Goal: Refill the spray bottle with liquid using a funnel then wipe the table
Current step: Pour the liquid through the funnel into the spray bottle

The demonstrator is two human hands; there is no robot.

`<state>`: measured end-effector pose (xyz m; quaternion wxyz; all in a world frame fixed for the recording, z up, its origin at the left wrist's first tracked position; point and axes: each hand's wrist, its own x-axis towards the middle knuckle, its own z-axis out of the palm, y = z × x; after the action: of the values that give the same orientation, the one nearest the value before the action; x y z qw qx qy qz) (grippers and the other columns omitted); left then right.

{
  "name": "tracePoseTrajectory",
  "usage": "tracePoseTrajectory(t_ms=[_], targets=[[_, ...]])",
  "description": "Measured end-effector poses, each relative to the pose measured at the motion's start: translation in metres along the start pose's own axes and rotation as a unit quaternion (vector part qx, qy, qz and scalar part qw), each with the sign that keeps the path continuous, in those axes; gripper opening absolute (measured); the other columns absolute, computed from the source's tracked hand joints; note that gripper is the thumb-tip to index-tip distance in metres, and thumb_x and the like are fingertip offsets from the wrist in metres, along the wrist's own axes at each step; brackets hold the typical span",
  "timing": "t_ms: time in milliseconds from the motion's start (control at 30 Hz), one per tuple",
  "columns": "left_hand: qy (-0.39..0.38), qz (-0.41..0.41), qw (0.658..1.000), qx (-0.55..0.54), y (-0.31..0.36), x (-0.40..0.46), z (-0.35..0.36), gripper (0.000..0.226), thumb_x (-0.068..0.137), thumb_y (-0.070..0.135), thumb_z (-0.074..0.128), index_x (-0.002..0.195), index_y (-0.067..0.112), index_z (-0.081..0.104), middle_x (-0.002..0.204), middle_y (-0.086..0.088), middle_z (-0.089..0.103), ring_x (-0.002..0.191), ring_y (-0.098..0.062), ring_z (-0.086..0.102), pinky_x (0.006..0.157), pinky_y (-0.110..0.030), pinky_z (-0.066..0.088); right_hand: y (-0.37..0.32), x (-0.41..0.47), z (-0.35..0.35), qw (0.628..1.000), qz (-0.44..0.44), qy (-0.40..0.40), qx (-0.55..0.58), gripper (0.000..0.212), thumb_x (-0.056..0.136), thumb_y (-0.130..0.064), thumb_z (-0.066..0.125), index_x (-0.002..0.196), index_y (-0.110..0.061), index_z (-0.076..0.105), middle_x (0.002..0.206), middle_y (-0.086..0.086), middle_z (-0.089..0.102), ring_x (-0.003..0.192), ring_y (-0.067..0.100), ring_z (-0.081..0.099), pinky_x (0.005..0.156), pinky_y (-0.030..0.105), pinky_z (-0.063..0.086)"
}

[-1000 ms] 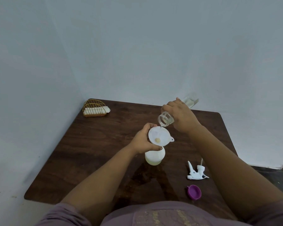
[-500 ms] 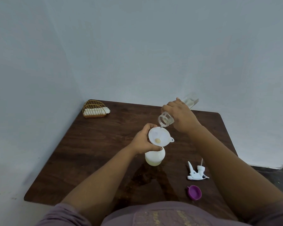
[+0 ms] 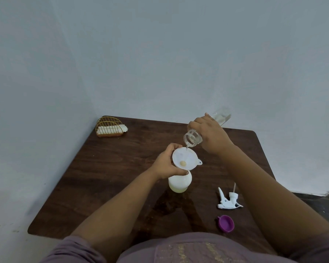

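Observation:
A white spray bottle (image 3: pixel 179 184) stands uncapped in the middle of the dark wooden table (image 3: pixel 110 168). A white funnel (image 3: pixel 185 158) sits in its neck. My left hand (image 3: pixel 166 165) grips the funnel's rim and the bottle's neck. My right hand (image 3: pixel 209 134) holds a clear plastic bottle (image 3: pixel 192 139) tilted down, its open mouth just above the funnel's far rim. A thin stream of clear liquid falls from it into the funnel. The clear bottle's far end sticks out past my fingers.
The white trigger sprayer head (image 3: pixel 228 199) lies on the table to the right of the spray bottle. A purple cap (image 3: pixel 226 223) lies nearer to me. A gold wire holder with a folded white cloth (image 3: pixel 110 128) stands at the far left corner, by the walls.

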<state>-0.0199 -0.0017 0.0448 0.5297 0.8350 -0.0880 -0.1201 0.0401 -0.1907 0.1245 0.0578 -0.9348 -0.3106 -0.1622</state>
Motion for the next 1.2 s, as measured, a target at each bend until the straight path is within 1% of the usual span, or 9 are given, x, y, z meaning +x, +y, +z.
tracePoseTrajectory(t_ms=[267, 533, 700, 900, 1033, 1200], targets=[[0.003, -0.002, 1.0, 0.003, -0.0007, 0.0004, 0.001, 0.083, 0.065, 0.024, 0.089, 0.132, 0.029, 0.039, 0.127, 0.007, 0.05, 0.116, -0.018, 0.052, 0.094, -0.035, 0.053, 0.0007, 0.0003, 0.0014, 1.0, -0.003, 0.002, 0.004, 0.045, 0.06, 0.004, 0.072, 0.097, -0.018, 0.06, 0.088, 0.002, 0.06, 0.089, 0.026, 0.057, 0.11, 0.041, 0.027], [0.004, -0.001, 1.0, 0.005, -0.0002, 0.0002, 0.0008, 0.082, 0.066, 0.023, 0.088, 0.131, 0.03, 0.038, 0.127, 0.006, 0.05, 0.116, -0.017, 0.052, 0.092, -0.03, 0.052, 0.0015, 0.0, 0.0013, 1.0, -0.005, 0.001, 0.005, 0.046, 0.06, 0.006, 0.071, 0.099, -0.017, 0.06, 0.089, 0.002, 0.06, 0.091, 0.026, 0.057, 0.111, 0.042, 0.025], [0.003, -0.004, 1.0, 0.003, -0.0008, 0.0004, 0.0007, 0.082, 0.065, 0.024, 0.088, 0.131, 0.03, 0.039, 0.126, 0.007, 0.051, 0.116, -0.018, 0.053, 0.094, -0.035, 0.053, 0.0011, 0.0, 0.0021, 1.0, -0.005, 0.002, 0.002, 0.046, 0.061, 0.006, 0.069, 0.099, -0.017, 0.06, 0.089, 0.002, 0.061, 0.092, 0.026, 0.057, 0.112, 0.04, 0.023], [0.002, -0.003, 1.0, 0.002, -0.0015, 0.0003, 0.0005, 0.083, 0.064, 0.024, 0.088, 0.13, 0.03, 0.039, 0.127, 0.007, 0.051, 0.116, -0.018, 0.053, 0.094, -0.036, 0.053, 0.0009, -0.0001, 0.0013, 1.0, -0.006, -0.001, 0.003, 0.045, 0.061, 0.004, 0.07, 0.099, -0.018, 0.06, 0.089, 0.002, 0.06, 0.091, 0.026, 0.057, 0.111, 0.041, 0.025], [0.002, -0.002, 1.0, 0.001, -0.0021, 0.0001, 0.0002, 0.084, 0.062, 0.026, 0.088, 0.13, 0.03, 0.039, 0.127, 0.006, 0.051, 0.117, -0.019, 0.053, 0.096, -0.04, 0.053, -0.0009, -0.0001, -0.0016, 1.0, -0.004, -0.006, 0.009, 0.044, 0.062, 0.005, 0.069, 0.1, -0.016, 0.061, 0.09, 0.003, 0.06, 0.093, 0.026, 0.056, 0.111, 0.041, 0.023], [0.002, 0.001, 1.0, 0.008, -0.0015, 0.0006, 0.0008, 0.083, 0.065, 0.025, 0.089, 0.131, 0.029, 0.039, 0.127, 0.007, 0.05, 0.117, -0.018, 0.052, 0.095, -0.039, 0.053, -0.0013, -0.0007, -0.0024, 1.0, -0.003, -0.004, 0.011, 0.043, 0.063, 0.004, 0.071, 0.099, -0.017, 0.061, 0.091, 0.003, 0.061, 0.093, 0.026, 0.057, 0.112, 0.041, 0.024]])
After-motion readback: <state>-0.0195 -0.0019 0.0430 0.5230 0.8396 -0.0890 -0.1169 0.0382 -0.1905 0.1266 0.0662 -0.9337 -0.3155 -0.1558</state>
